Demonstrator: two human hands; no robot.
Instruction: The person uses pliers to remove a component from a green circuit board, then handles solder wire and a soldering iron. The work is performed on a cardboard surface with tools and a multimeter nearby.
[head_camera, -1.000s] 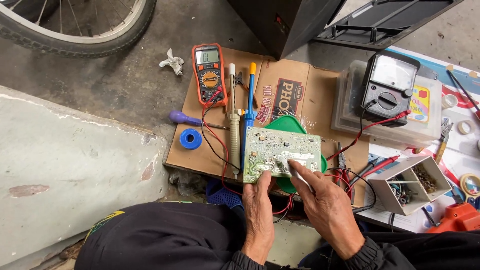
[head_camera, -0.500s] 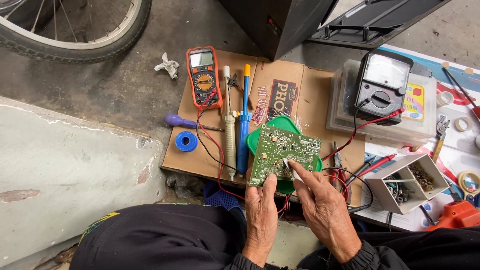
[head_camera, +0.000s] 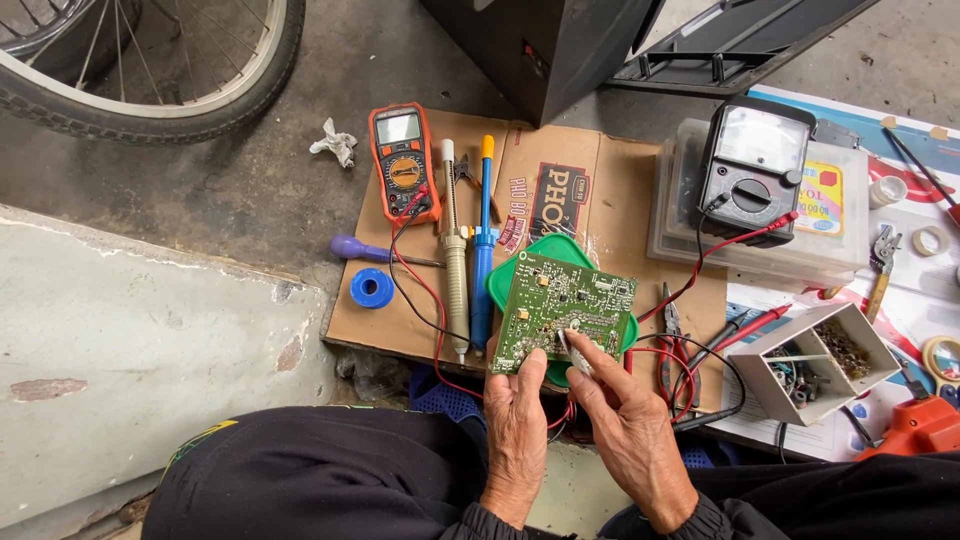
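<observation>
Nearest, the left hand grips the near-left corner of the green board, while the right hand pinches its near edge, fingertips on the face. The board's long axis runs left to right, slightly tilted clockwise. Under it lies a green lid on cardboard. Left of the board lie two soldering tools, farther left an orange multimeter; beyond the board to the right, a black meter.

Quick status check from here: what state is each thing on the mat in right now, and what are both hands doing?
circuit board: lifted, tilted, held over the green lid
left hand: grips the board's near edge
right hand: fingertips press a small pale part onto the board
orange multimeter: lying flat, leads plugged in
analog meter: on a clear box, leads attached
soldering iron: lying unheld
parts box: open
</observation>
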